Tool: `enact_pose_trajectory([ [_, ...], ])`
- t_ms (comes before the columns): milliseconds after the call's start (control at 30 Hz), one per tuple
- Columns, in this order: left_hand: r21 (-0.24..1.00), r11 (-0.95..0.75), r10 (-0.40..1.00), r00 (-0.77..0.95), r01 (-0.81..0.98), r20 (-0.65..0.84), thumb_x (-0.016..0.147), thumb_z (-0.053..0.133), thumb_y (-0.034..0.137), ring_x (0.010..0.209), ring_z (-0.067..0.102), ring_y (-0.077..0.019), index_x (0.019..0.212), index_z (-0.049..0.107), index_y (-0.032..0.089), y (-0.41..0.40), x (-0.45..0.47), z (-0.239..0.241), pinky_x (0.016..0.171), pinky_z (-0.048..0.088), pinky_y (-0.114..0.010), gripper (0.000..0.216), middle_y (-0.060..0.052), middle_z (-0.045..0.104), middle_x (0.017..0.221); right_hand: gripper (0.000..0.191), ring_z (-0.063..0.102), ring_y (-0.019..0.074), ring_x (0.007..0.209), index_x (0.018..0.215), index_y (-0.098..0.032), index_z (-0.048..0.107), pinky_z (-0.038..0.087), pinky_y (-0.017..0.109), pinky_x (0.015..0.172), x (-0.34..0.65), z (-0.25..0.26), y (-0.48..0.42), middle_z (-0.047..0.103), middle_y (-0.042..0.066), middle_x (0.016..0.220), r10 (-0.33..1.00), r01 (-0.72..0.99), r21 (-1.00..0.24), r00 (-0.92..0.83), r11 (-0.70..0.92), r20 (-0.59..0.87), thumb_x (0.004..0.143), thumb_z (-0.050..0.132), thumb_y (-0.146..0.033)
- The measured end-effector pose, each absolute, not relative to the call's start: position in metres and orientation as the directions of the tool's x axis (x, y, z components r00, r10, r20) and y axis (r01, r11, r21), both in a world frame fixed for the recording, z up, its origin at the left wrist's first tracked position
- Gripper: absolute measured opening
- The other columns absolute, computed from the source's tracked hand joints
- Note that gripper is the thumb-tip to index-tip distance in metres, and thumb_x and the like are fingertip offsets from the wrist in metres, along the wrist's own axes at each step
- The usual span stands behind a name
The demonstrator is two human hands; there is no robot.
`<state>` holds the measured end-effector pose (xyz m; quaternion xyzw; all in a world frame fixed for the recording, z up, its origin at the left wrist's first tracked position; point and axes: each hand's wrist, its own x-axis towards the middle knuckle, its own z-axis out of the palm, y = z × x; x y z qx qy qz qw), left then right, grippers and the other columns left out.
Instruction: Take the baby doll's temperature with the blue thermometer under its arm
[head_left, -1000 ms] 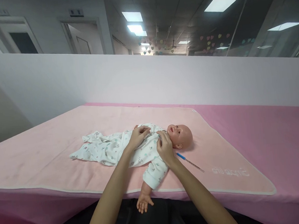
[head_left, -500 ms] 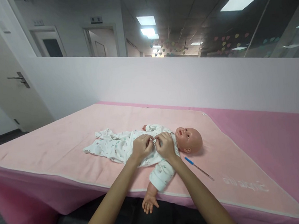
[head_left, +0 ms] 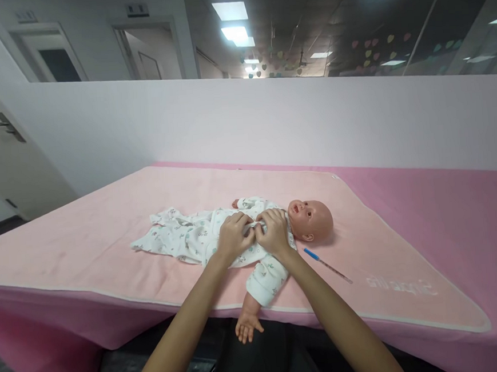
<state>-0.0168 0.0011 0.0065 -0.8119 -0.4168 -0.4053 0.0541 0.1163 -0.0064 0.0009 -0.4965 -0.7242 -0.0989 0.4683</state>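
A baby doll (head_left: 311, 220) lies on its back, its head to the right. It wears white printed baby clothes (head_left: 188, 239), whose leg part spreads flat to the left. My left hand (head_left: 236, 237) pinches the cloth at the doll's chest. Right beside it, my right hand (head_left: 273, 231) grips the same cloth close to the doll's neck. The fingertips of both hands almost meet, and the fastening between them is too small to make out. One doll arm (head_left: 249, 318) hangs over the near table edge, between my forearms.
A pink-peach mat (head_left: 378, 256) with white lettering covers the table over a darker pink cloth (head_left: 448, 210). A blue-capped pen (head_left: 327, 266) lies near the doll's head. Behind stands a white wall (head_left: 269, 121) with glass above; a door (head_left: 4, 148) is at the left.
The whole view has shifted slightly, so the table sits a little higher. Both hands stay at the doll's chest, their fingers shifting slightly on the cloth.
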Motion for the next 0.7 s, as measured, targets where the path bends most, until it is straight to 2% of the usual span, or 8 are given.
enact_pose_trajectory([
  [233,0.349,-0.663,0.648,0.275,0.662,0.71,0.068,0.046,0.015,0.07,0.05,-0.0156,0.067,0.052,0.019,0.0023,-0.0188,0.0066,0.069,0.04,-0.029,0.008,-0.001,0.054,0.069,0.008,0.047,0.0174,0.077,0.074,-0.019,0.051,0.03,0.032,0.082,0.1169,0.0002,-0.0068,0.058,0.001,0.074,0.612,0.795,-0.327,-0.069,0.51,0.788,0.075,0.046,-0.013],
  [500,0.36,-0.655,0.66,0.272,0.664,0.7,0.07,0.044,0.015,0.074,0.052,-0.0164,0.071,0.056,0.019,0.0015,-0.0197,0.0084,0.073,0.041,-0.03,0.012,-0.002,0.057,0.072,0.01,0.048,0.018,0.076,0.075,-0.02,0.054,0.031,0.033,0.081,0.1166,-0.001,-0.0062,0.06,0.002,0.075,0.606,0.796,-0.33,-0.057,0.507,0.794,0.077,0.047,-0.012],
  [700,0.327,-0.668,0.573,0.181,0.668,0.8,0.074,0.043,0.015,0.079,0.052,-0.0157,0.082,0.057,0.019,-0.0016,-0.0195,0.0071,0.075,0.042,-0.029,0.016,-0.003,0.055,0.086,0.012,0.049,0.0172,0.075,0.075,-0.019,0.055,0.032,0.032,0.08,0.1159,-0.002,-0.0056,0.06,0.002,0.074,0.589,0.788,-0.339,-0.036,0.513,0.807,0.075,0.047,-0.01],
])
